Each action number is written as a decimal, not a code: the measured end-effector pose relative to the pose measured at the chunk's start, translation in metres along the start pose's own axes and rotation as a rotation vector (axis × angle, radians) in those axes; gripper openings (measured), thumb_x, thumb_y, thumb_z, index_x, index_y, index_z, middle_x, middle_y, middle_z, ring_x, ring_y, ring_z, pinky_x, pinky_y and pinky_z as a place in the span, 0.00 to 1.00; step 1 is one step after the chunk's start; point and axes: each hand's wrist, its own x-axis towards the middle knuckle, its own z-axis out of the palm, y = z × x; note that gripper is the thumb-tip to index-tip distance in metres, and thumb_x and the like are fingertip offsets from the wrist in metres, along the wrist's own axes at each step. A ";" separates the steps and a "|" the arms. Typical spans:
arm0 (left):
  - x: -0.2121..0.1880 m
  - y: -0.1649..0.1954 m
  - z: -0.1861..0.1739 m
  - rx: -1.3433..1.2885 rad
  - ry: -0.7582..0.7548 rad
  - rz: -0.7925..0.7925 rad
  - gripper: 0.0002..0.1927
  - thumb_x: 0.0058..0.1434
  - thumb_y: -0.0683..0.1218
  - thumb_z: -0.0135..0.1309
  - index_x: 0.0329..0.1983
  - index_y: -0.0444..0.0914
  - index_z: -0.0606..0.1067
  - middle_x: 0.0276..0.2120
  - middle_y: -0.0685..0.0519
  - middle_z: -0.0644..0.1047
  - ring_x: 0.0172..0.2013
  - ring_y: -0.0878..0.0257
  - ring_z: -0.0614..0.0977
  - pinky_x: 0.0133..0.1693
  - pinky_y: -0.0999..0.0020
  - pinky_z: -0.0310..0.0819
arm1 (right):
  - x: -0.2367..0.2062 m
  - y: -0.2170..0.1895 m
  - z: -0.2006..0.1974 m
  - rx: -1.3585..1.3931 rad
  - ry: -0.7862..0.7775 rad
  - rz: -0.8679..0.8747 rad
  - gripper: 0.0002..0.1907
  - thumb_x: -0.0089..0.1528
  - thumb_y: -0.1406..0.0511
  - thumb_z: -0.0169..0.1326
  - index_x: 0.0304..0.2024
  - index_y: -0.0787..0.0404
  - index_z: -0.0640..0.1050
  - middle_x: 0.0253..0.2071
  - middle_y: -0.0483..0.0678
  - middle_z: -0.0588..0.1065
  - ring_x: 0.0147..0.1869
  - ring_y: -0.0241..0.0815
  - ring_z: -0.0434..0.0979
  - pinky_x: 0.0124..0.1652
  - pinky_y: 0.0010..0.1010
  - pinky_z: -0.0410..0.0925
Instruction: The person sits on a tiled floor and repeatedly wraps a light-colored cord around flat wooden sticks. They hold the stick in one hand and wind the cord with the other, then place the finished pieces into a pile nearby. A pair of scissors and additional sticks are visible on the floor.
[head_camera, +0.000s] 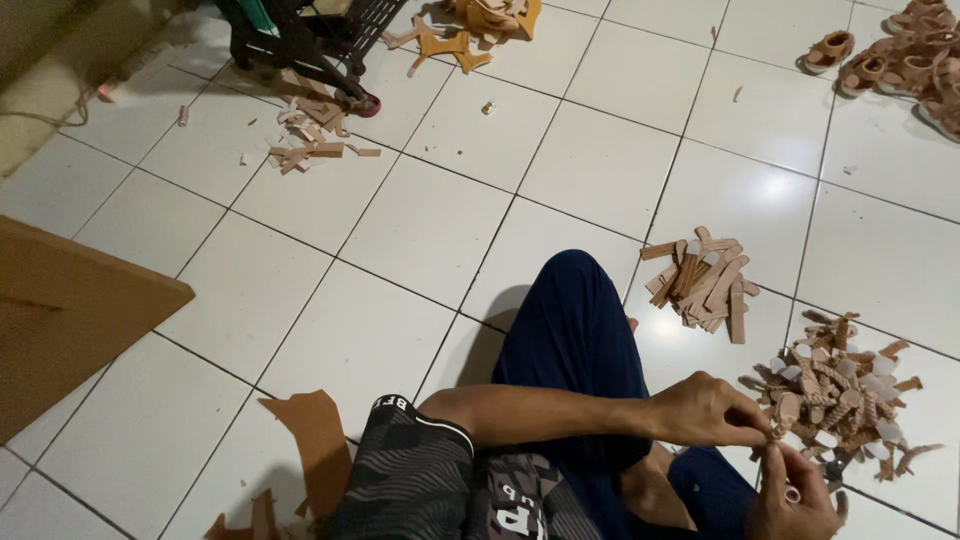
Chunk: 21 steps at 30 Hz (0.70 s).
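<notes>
I sit on a white tiled floor with my dark blue trouser leg (570, 330) stretched forward. My left hand (708, 410) reaches across my lap and pinches the top of a small tan braided strap (774, 434). My right hand (795, 498) holds the same strap from below, fingers curled around its lower end. Both hands meet just left of a pile of braided straps with white tabs (845, 390), which lies on the tiles at the right. The strap's lower part is hidden inside my right hand.
A pile of flat tan strips (702, 280) lies beyond my knee. Several tan sandals (905, 60) sit at the far right. Scraps (310, 135) lie near a black crate (300, 40) at the far left. A brown board (70, 300) and brown offcuts (320, 445) are at my left.
</notes>
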 end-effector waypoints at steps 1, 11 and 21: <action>0.002 0.000 0.002 0.017 0.018 0.028 0.18 0.63 0.54 0.58 0.45 0.37 0.84 0.33 0.49 0.86 0.33 0.64 0.89 0.41 0.72 0.85 | 0.001 -0.003 -0.002 0.019 -0.001 0.003 0.12 0.77 0.66 0.59 0.49 0.73 0.80 0.37 0.53 0.80 0.37 0.34 0.78 0.38 0.19 0.69; 0.007 -0.004 0.010 0.128 -0.014 0.069 0.18 0.59 0.54 0.60 0.42 0.36 0.83 0.33 0.47 0.85 0.34 0.59 0.89 0.38 0.69 0.86 | 0.003 -0.012 -0.011 -0.093 -0.033 -0.065 0.08 0.74 0.68 0.61 0.45 0.70 0.81 0.35 0.51 0.80 0.32 0.30 0.77 0.32 0.17 0.67; -0.001 0.018 0.002 0.106 -0.014 0.061 0.16 0.62 0.51 0.60 0.43 0.34 0.82 0.36 0.46 0.85 0.36 0.59 0.88 0.41 0.69 0.85 | -0.006 -0.034 -0.014 -0.197 -0.016 -0.007 0.10 0.72 0.64 0.60 0.45 0.66 0.81 0.34 0.48 0.81 0.33 0.29 0.78 0.41 0.21 0.69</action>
